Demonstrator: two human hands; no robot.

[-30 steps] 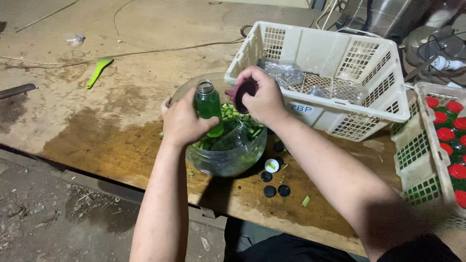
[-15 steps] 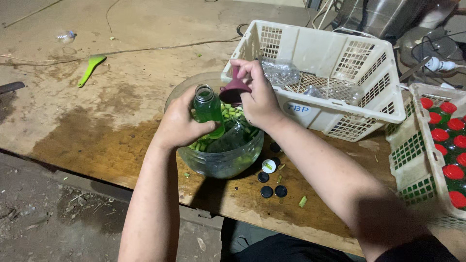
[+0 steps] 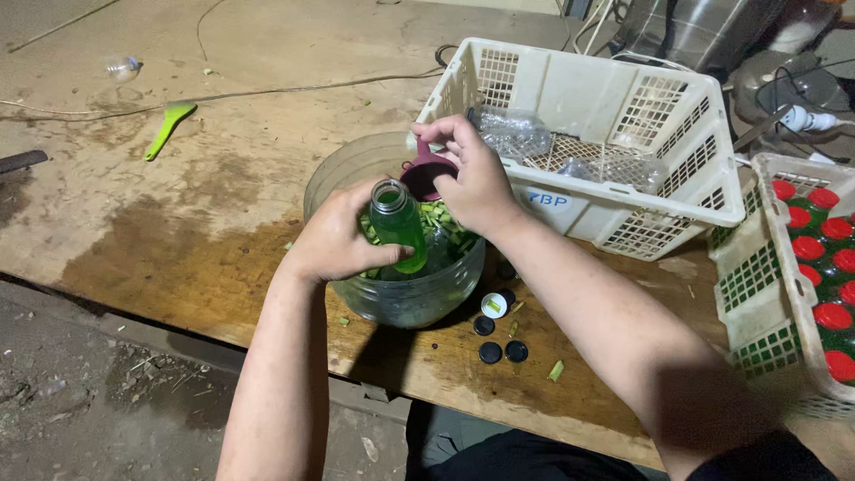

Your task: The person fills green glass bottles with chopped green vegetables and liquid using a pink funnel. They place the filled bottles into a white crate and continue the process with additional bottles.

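The left hand [image 3: 334, 240] grips the green bottle [image 3: 398, 225], mouth tilted up-left, just beneath the maroon funnel [image 3: 426, 175] pinched in the right hand [image 3: 472, 178].

A rough small-scale bottling workshop. A stained wooden desk [image 3: 178, 232] stands over a dirt floor [image 3: 80, 392]. Crates: white crate [image 3: 623, 98] at one o'clock, capped bottles [image 3: 824, 267] at three.

A bowl [image 3: 405, 294] is set near the front edge of the table [image 3: 178, 240]. A bottle [image 3: 398, 224] is held over it by the left hand [image 3: 334, 240], with a funnel [image 3: 426, 174] held just behind by the right hand [image 3: 472, 178]. Caps [image 3: 499, 334] lie right of the bowl. A basket [image 3: 614, 134] stands behind, a crate [image 3: 793, 285] at the right edge, and a spatula [image 3: 169, 125] toward the far left.
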